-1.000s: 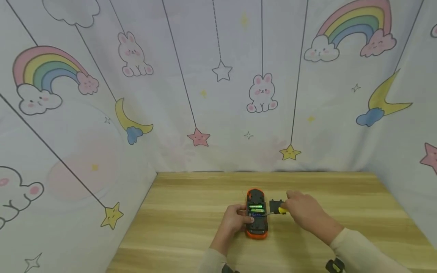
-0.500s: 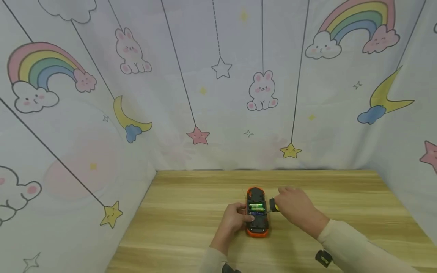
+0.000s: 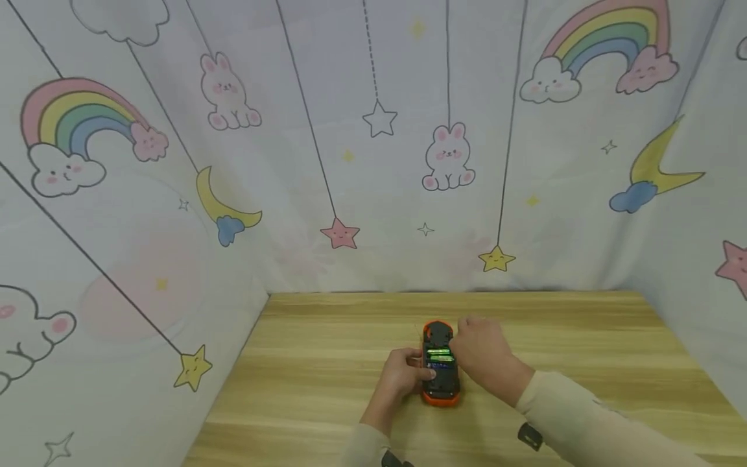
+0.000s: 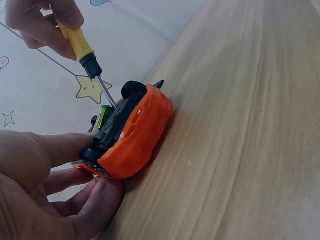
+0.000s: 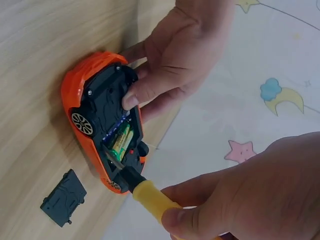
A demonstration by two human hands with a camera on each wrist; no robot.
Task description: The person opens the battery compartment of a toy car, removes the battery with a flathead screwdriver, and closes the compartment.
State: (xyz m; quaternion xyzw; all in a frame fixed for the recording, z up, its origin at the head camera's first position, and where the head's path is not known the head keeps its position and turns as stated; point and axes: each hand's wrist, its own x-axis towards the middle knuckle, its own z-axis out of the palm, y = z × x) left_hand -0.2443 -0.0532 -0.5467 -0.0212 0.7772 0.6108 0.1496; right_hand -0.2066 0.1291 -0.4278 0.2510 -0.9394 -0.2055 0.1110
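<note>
An orange toy car (image 3: 441,393) lies upside down on the table, its black underside facing up. My left hand (image 3: 401,373) grips it along the left side, thumb pressed on the underside. In the bared battery compartment sit green batteries (image 5: 122,141) and a blue one (image 5: 115,127) beside them. My right hand (image 3: 483,353) holds a screwdriver (image 4: 76,42) by its yellow handle; in the head view that hand hides the tool. The metal shaft (image 5: 113,159) reaches into the compartment at its edge by the green batteries.
A black battery cover (image 5: 64,198) lies loose on the table to the right of the car, behind my right hand in the head view. The wooden tabletop (image 3: 315,363) meets printed cloth walls (image 3: 385,181) at the back and sides.
My right hand has moved left with the screwdriver, over the car's right edge, and now covers the cover and the tool in the head view. My left hand and the car stay put.
</note>
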